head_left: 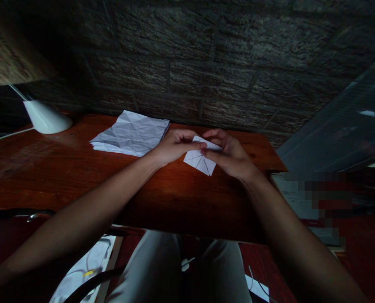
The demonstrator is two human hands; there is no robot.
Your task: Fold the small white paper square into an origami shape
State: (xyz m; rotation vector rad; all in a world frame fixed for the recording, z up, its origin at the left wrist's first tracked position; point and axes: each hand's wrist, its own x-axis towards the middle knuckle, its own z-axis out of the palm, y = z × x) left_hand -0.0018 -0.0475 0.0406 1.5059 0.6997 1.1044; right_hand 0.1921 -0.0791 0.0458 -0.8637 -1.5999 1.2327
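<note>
A small folded sheet of white paper (200,164) is held between both hands just above the wooden desk. Dark crease lines fan out across its near face. My left hand (176,147) pinches its upper left part, thumb lying on top. From the other side my right hand (230,155) grips it, the thumb near the middle and the fingers behind the far edge. What the fingers do underneath is hidden. Left of my left hand lies a stack of creased white paper sheets (130,132).
A white lamp base (46,118) with a wide shade (13,54) stands at the desk's left. Behind the desk (64,168) rises a dark stone-block wall (187,75). A grey panel (339,122) leans at the right. Cables and papers (83,269) show below the desk.
</note>
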